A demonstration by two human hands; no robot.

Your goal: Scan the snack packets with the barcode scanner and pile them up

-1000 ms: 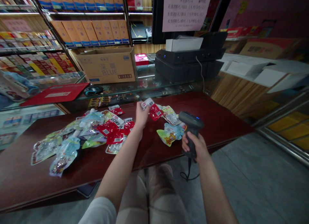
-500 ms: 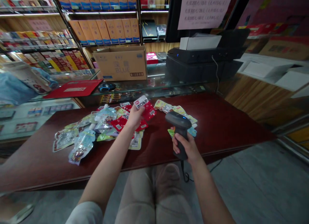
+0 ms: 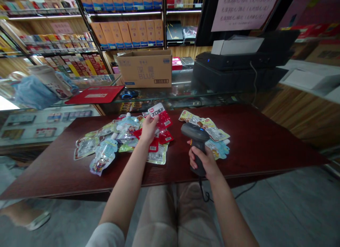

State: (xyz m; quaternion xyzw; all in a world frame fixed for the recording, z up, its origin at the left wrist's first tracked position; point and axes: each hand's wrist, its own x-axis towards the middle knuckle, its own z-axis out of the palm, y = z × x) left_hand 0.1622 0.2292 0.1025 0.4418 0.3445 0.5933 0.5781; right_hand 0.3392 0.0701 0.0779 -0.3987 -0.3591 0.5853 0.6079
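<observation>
One red-and-white packet (image 3: 163, 121) shows in the head view, pinched in the left hand (image 3: 149, 130): the thumb presses on its face, while the other fingers are mostly hidden, so their exact placing cannot be told. It is held over the near right part of a pile of pouches and packets (image 3: 127, 128) on the dark red table (image 3: 260, 133). The right hand (image 3: 204, 160) has its fingers wrapped around the handle of a dark handheld scanner (image 3: 197, 136), whose head faces the held packet across a gap. Just beyond the scanner lie yellow-green packets (image 3: 209, 125) and a blue pouch (image 3: 223, 149). Farther back, a cardboard box (image 3: 145, 69) and a computer mouse (image 3: 129, 94) sit on a glass counter (image 3: 183, 77).
</observation>
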